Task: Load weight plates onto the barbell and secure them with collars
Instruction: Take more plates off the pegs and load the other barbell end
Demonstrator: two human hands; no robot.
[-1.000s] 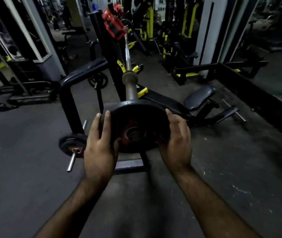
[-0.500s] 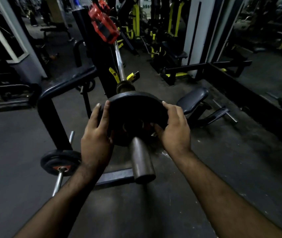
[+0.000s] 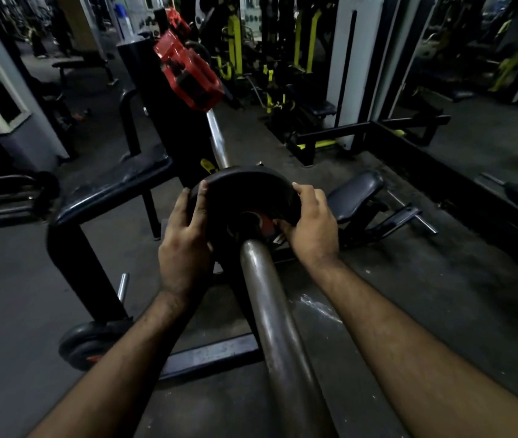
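Over at 7 o'clock a spare plate sits on a low peg by the black rack frame. My left hand clamps the weight plate on its 9 o'clock edge, fingers pressed together and curled over the rim. The plate's dead center, threaded onto the barbell sleeve, which runs toward me at 6 o'clock. Right hand grips the 3 o'clock edge, fingers together on the rim, thumb tucked near the hub. A red collar hangs up at 11 o'clock, and a bench pad sits at 3 o'clock.
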